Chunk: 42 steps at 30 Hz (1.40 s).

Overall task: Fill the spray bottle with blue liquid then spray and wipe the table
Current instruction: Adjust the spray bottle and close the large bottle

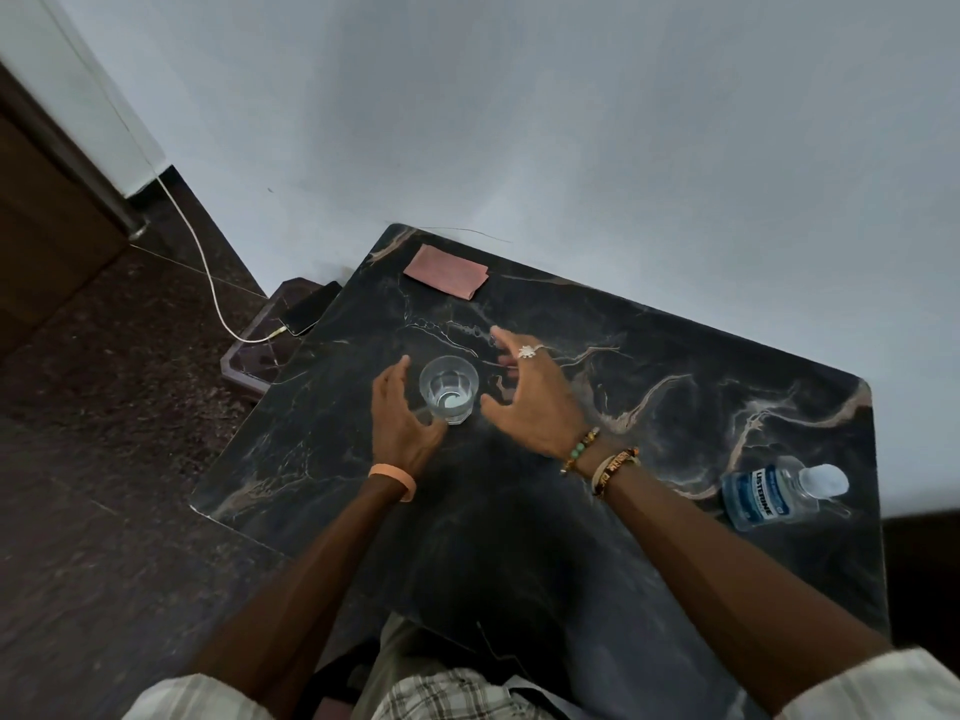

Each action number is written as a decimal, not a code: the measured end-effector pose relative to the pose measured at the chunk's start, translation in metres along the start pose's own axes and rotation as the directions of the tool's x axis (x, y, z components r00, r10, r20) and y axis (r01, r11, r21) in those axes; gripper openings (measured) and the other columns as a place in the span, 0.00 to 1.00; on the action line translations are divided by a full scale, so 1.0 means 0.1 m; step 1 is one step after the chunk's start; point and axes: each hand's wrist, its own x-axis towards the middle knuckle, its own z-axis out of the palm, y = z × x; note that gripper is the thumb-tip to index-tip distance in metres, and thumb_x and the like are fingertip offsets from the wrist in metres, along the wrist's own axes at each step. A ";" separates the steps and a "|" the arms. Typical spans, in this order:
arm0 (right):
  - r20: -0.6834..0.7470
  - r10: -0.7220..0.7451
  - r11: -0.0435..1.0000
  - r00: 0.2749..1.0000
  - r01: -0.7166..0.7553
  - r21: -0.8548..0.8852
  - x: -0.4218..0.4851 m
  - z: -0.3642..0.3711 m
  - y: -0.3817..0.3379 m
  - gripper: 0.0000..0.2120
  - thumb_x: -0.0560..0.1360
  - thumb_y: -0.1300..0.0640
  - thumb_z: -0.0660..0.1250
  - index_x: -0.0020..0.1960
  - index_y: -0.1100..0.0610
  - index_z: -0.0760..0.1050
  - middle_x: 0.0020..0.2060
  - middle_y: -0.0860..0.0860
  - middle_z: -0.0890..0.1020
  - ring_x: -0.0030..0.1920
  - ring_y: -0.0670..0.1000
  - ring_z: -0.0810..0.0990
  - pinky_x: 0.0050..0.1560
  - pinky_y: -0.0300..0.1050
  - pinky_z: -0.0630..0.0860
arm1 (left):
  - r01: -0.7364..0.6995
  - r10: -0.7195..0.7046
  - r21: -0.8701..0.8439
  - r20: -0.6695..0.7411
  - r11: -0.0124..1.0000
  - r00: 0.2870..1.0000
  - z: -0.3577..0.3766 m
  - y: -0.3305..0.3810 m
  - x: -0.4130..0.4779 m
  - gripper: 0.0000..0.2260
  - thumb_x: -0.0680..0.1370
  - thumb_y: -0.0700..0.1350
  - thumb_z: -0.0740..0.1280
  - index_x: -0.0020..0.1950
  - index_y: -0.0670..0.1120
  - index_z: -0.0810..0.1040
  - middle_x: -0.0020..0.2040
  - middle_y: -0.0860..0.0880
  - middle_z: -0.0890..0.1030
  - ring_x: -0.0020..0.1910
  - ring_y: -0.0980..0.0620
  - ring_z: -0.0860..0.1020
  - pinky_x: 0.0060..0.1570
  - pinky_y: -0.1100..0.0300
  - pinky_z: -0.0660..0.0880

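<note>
A clear drinking glass [449,389] stands on the dark marble table [649,537], with a little clear liquid at its bottom. My left hand [405,415] is just left of the glass, fingers spread, thumb close to its base. My right hand [532,392] hovers to the right of the glass, open and apart from it. A clear bottle of blue liquid [774,493] with a white cap and blue label stands near the table's right edge. A folded pink cloth [447,271] lies at the far left corner. No spray bottle is in view.
The table stands against a pale wall [571,122]. A lower side table [270,345] at its left holds a phone [310,314] plugged into a white cable [197,252]. Dark stone floor [104,459] lies to the left.
</note>
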 end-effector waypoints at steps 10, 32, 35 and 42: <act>0.202 0.314 0.944 0.928 -0.327 0.036 0.14 0.54 -0.11 0.28 0.66 0.61 0.76 0.63 0.55 0.70 0.55 0.50 0.80 0.54 0.50 0.78 0.46 0.36 0.68 | 0.203 -0.154 -0.197 0.236 0.959 0.960 0.06 -0.16 0.18 0.36 0.60 0.38 0.79 0.59 0.65 0.72 0.54 0.61 0.80 0.56 0.59 0.79 0.57 0.56 0.78; 0.071 0.378 0.890 0.923 -0.384 0.248 0.53 0.31 -0.32 0.30 0.67 0.58 0.78 0.66 0.57 0.71 0.58 0.52 0.79 0.58 0.53 0.78 0.59 0.49 0.77 | -0.032 0.039 -0.068 0.111 0.997 0.993 -0.04 0.22 0.64 0.33 0.60 0.44 0.83 0.59 0.56 0.72 0.51 0.58 0.78 0.51 0.59 0.78 0.54 0.63 0.74; 0.029 0.374 0.894 0.927 -0.368 0.254 0.64 0.14 -0.35 0.32 0.66 0.57 0.79 0.65 0.57 0.70 0.57 0.53 0.79 0.57 0.53 0.78 0.56 0.48 0.78 | -0.099 0.107 -0.072 0.123 0.992 0.987 -0.07 0.41 0.79 0.32 0.61 0.45 0.83 0.59 0.57 0.71 0.51 0.59 0.77 0.49 0.60 0.78 0.52 0.66 0.74; -0.055 0.388 0.902 0.920 -0.367 0.226 0.77 -0.35 -0.23 0.31 0.65 0.56 0.80 0.64 0.57 0.72 0.55 0.51 0.80 0.54 0.52 0.79 0.48 0.40 0.75 | -0.198 0.206 -0.062 0.160 0.978 0.965 0.11 0.92 1.05 0.31 0.62 0.45 0.83 0.62 0.46 0.75 0.52 0.53 0.80 0.46 0.54 0.80 0.43 0.72 0.73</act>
